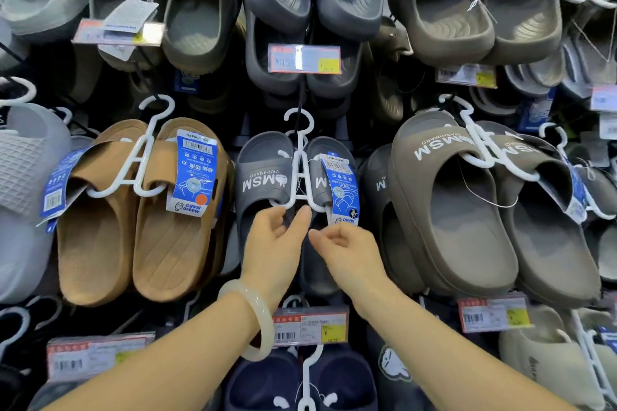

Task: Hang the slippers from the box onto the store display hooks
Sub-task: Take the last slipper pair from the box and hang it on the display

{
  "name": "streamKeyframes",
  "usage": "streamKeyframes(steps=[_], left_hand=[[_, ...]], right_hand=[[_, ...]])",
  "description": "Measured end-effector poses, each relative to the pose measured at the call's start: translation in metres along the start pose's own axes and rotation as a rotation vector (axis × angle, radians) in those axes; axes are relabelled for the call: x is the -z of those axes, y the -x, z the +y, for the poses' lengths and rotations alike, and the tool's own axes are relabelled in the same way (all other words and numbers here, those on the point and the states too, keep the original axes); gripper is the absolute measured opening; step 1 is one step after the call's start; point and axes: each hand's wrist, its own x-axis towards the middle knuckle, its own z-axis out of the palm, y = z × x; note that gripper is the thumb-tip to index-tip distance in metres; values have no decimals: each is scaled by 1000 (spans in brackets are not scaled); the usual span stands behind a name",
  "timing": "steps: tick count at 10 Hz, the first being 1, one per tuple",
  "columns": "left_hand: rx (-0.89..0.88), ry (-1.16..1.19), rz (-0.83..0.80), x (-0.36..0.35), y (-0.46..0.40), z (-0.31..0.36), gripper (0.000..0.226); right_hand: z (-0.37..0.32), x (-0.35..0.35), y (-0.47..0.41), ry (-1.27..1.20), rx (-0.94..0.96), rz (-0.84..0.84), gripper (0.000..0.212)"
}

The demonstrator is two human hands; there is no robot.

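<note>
Crowded slipper wall: dark grey rubber slippers (263,177) on a white plastic hanger (298,170) are hung at centre; at six o'clock beneath, left hand (273,243) and right hand (347,253) are held loosely curled, gripping nothing.

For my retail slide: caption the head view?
Both hands reach under grey slippers hanging on a white hanger.

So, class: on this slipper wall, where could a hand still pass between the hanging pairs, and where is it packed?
One dark gap runs between the tan pair and the grey MSM pair. Another lies above the grey pair, under the price tag. The left hand and right hand fill the space below that pair. The top row and the right side around the olive pair are crowded.
</note>
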Motion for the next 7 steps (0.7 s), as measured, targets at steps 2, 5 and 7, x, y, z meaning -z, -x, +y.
streamKeyframes(steps=[2, 5, 7], left_hand=[[-194, -477, -47, 17, -2, 6, 59], [-102, -723, -178, 24, 15, 5, 70], [-88, -804, -173, 24, 42, -14, 72]], right_hand=[[-14, 9, 7, 864, 680, 12, 24], [-11, 23, 31, 985, 486, -206, 45], [-3, 39, 55, 962, 380, -246, 44]])
